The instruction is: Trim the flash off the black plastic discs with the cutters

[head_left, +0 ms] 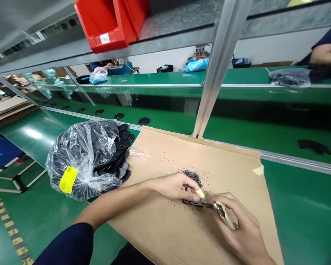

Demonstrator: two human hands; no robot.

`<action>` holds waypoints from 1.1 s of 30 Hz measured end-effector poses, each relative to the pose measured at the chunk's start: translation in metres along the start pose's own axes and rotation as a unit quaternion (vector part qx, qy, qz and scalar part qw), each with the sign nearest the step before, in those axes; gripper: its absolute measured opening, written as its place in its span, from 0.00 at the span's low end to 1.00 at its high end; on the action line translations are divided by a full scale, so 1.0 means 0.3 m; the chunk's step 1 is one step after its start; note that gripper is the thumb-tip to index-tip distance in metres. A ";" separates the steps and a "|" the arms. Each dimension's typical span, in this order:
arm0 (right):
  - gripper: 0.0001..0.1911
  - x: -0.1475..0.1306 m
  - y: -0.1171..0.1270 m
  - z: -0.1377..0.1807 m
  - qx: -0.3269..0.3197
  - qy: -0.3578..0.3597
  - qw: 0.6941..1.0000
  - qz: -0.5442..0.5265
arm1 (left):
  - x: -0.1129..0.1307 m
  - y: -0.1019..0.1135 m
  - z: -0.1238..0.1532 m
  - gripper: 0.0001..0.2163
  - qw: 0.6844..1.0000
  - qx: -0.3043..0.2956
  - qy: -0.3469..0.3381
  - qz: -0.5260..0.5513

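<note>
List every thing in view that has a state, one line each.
Plastic bag: open at the right, black discs spilling out.
Cardboard sheet: lying flat.
Small black bits: heaped on it.
Left hand: fingers pinching a black piece.
Right hand: gripping tweezers.
Red bin: on the shelf.

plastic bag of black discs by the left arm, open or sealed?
Open. The plastic bag lies on its side on the green table, and black discs spill from its mouth toward the cardboard sheet.
</note>
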State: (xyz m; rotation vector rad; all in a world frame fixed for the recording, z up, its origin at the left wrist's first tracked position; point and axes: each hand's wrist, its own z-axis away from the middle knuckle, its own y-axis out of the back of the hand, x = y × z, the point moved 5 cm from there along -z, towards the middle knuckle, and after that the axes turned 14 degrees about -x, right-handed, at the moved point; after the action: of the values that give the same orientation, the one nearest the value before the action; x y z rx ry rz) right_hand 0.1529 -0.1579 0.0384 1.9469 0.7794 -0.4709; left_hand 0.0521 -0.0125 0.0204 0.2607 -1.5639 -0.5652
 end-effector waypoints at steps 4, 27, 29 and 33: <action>0.08 0.046 0.025 0.049 -0.055 -0.064 0.993 0.083 | -0.002 0.160 -0.011 0.06 0.993 -0.041 0.047 -0.098; 0.09 0.305 0.342 0.179 -0.062 -0.234 0.926 0.291 | -0.373 0.686 0.101 0.29 0.908 0.166 0.129 -0.362; 0.10 0.446 0.467 0.117 -0.025 -0.274 0.910 0.311 | -0.311 0.640 0.219 0.24 0.886 0.177 -0.004 -0.429; 0.17 0.634 0.673 -0.020 0.067 -0.307 0.893 0.322 | -0.207 0.497 0.493 0.11 0.884 0.147 0.025 -0.443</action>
State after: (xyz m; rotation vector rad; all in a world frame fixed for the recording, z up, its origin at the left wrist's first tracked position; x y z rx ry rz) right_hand 0.4299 -0.1601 0.0533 1.8776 -0.3110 -0.6786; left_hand -0.0618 0.1732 0.0434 1.2520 -1.4196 -1.0051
